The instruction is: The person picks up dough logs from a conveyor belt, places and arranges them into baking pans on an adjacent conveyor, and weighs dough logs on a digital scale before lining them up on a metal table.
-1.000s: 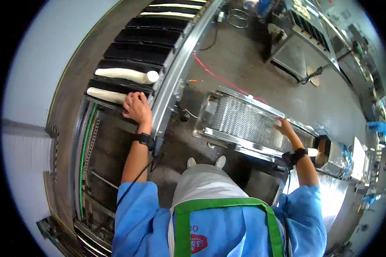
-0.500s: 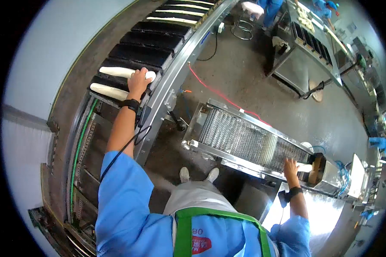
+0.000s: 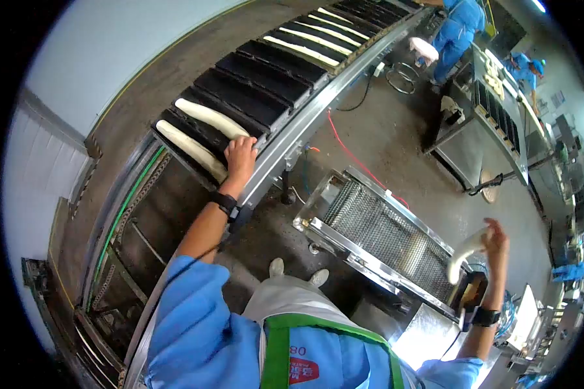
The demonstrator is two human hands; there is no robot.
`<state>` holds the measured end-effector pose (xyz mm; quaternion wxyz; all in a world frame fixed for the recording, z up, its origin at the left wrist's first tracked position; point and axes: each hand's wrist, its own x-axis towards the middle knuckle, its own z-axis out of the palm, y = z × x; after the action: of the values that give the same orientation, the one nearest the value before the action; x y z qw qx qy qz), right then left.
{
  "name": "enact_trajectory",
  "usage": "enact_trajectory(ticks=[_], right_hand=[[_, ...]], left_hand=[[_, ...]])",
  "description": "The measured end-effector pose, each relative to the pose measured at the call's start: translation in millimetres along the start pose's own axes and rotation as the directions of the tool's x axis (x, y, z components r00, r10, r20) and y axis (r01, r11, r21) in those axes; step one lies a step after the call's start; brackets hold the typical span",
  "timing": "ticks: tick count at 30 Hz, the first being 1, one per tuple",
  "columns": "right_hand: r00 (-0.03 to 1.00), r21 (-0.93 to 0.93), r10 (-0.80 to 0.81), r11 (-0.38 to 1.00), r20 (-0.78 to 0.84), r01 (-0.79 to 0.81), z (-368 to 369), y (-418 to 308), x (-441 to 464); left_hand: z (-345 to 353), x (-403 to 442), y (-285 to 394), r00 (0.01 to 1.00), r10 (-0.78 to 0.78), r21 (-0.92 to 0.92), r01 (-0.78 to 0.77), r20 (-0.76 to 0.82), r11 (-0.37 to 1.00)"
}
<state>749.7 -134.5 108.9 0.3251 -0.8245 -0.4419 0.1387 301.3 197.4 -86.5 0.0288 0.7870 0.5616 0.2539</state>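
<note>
Dough (image 3: 459,260) is hanging from curled right hand (image 3: 495,240); half-open left hand (image 3: 241,157) is touching a strip (image 3: 209,117) at tray's (image 3: 202,135) edge.

1 pale dough strip (image 3: 462,254) hangs curved; 2 straighter, nearby strips (image 3: 209,118) (roughly parallel) lie in black trays (image 3: 203,134).
</note>
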Motion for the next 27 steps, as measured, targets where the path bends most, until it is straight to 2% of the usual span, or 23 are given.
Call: enact_trajectory(ticks=[1, 3, 5, 7, 9, 10, 11, 13, 15, 16, 17, 19, 20, 21, 23, 24, 25, 26, 27], right_hand=[[0.997, 0.201, -0.048, 0.979, 0.055, 0.036, -12, -31, 4], [0.993, 0.189, -0.111, 0.976, 0.026, 0.104, -17, -90, 11], [0.953, 0.388, -0.302, 0.875, -0.028, 0.289, -13, -120, 27], [0.935, 0.530, -0.351, 0.783, -0.056, 0.326, 14, -155, 46], [0.914, 0.528, -0.405, 0.771, -0.028, 0.357, 57, -192, 69], [0.904, 0.573, -0.427, 0.743, 0.006, 0.347, 85, -215, 78], [0.913, 0.623, -0.399, 0.736, 0.085, 0.264, 113, -233, 89], [0.876, 0.733, -0.428, 0.665, 0.223, 0.139, 178, -253, 110], [0.710, 0.720, -0.555, 0.687, 0.433, 0.098, 248, -256, 130], [0.646, 0.566, -0.512, 0.811, 0.566, 0.148, 263, -256, 124], [0.541, 0.579, -0.687, 0.716, 0.486, 0.389, 297, -236, 131], [0.414, 0.498, -0.591, 0.807, 0.692, 0.318, 293, -220, 128], [0.439, 0.487, -0.569, 0.822, 0.695, 0.295, 287, -202, 125], [0.478, 0.454, -0.537, 0.843, 0.695, 0.288, 279, -177, 124], [0.575, 0.394, -0.462, 0.885, 0.676, 0.247, 262, -104, 131], [0.618, 0.143, -0.363, 0.915, 0.698, 0.376, 263, -53, 135], [0.703, -0.149, -0.230, 0.889, 0.673, 0.433, 251, -10, 129], [0.754, -0.232, -0.089, 0.922, 0.651, 0.309, 235, 15, 115], [0.784, -0.304, 0.054, 0.936, 0.618, 0.176, 216, 40, 100]], left_hand=[[1, -5, 1, 0.999, -0.032, 0.031, 0.032, -0.028, 0.999], [-5, -14, 7, 0.997, -0.036, 0.012, 0.037, -0.074, 0.999], [-11, -18, 13, 0.997, -0.033, 0.026, 0.035, -0.066, 0.999], [-16, -23, 18, 0.996, -0.034, -0.041, 0.030, -0.081, 0.999], [-27, -30, 25, 0.989, 0.004, -0.072, -0.015, -0.145, 0.997], [-20, -30, 22, 0.987, -0.022, -0.087, 0.008, -0.159, 0.996], [-20, -30, 21, 0.990, -0.041, -0.158, 0.018, -0.138, 0.987], [-31, -33, 26, 0.997, -0.018, -0.095, 0.011, -0.074, 0.995], [-35, -37, 23, 0.997, -0.006, -0.058, 0.002, -0.075, 0.998], [-36, -38, 21, 0.997, 0.020, -0.032, -0.022, -0.074, 0.999], [-42, -37, 21, 0.998, 0.028, -0.030, -0.030, -0.064, 0.999], [-54, -37, 24, 0.998, -0.002, -0.043, 0.000, -0.057, 0.999], [-49, -35, 19, 1.000, -0.006, 0.000, 0.006, -0.029, 1.000], [-51, -29, 18, 0.999, -0.038, -0.050, 0.039, 0.024, 0.998], [-48, -21, 6, 0.992, 0.072, -0.118, -0.084, -0.104, 0.989], [-55, -23, 2, 0.993, 0.061, -0.061, -0.068, -0.105, 0.996], [-53, -18, -6, 0.990, 0.096, -0.030, -0.100, -0.102, 0.995], [-42, -15, -23, 0.990, 0.103, -0.006, -0.104, -0.098, 0.995], [-34, -11, -42, 0.996, 0.062, 0.108, -0.055, -0.067, 0.993]])
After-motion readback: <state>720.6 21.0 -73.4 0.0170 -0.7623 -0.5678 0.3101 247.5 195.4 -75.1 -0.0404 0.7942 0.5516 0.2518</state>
